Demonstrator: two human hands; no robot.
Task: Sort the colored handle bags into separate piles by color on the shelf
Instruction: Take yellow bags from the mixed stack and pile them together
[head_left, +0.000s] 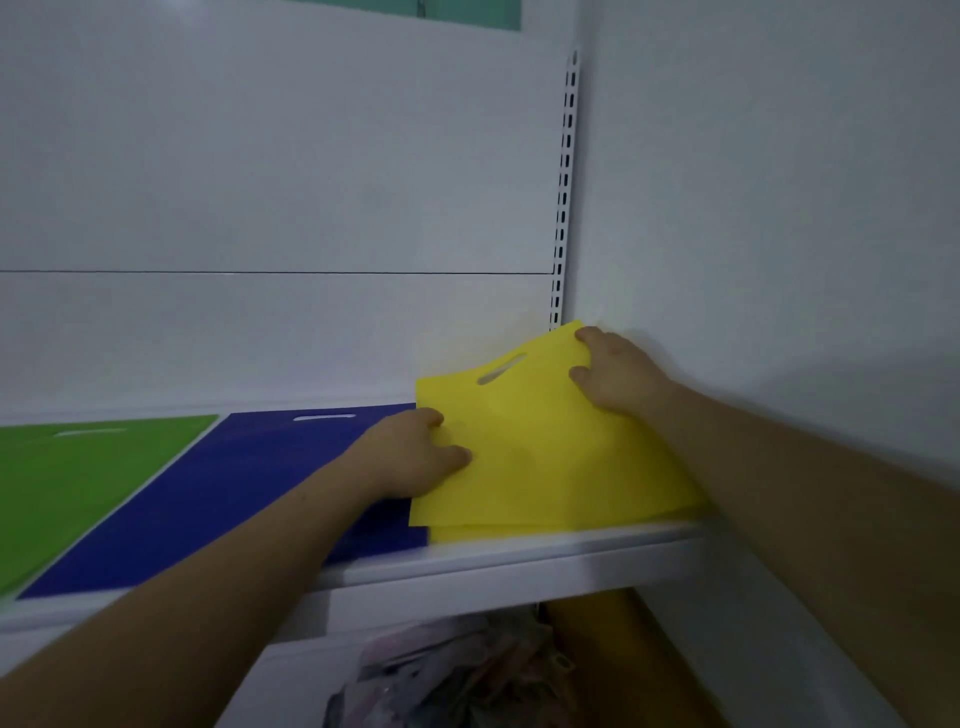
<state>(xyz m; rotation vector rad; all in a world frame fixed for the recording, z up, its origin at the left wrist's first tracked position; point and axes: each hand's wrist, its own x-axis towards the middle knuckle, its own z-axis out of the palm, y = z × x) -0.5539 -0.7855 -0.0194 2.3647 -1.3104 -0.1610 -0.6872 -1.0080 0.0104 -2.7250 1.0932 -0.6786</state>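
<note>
Bags sit in three colour groups along the white shelf (519, 556): green bags (78, 483) flat at the left, blue bags (218, 493) flat just beside them with a thin strip of bare shelf between, and yellow at the right end in the corner. The top yellow bag (540, 441) is held by both hands and sits askew. Its far right corner is lifted against the slotted upright (566, 197) and the side wall (779, 208), and its near left corner overlaps the blue bags. Its handle slot (501, 370) faces the back panel (260, 156). The left hand (415, 452) has its grip closed on the bag's left edge, thumb on top. The right hand (618, 374) has its grip closed on the upper right edge, fingers curled onto the yellow face. Under this bag, the edge of more yellow sheet (493, 532) shows flat on the shelf, close to the front rim. The blue bags also reach nearly to the front rim. The right forearm runs close along the side wall, while the back panel above the piles is plain and open. Below the shelf, a heap of crumpled pinkish wrapping (467, 670) lies next to a brownish-yellow roll or box (613, 649); the blur hides what it is.
</note>
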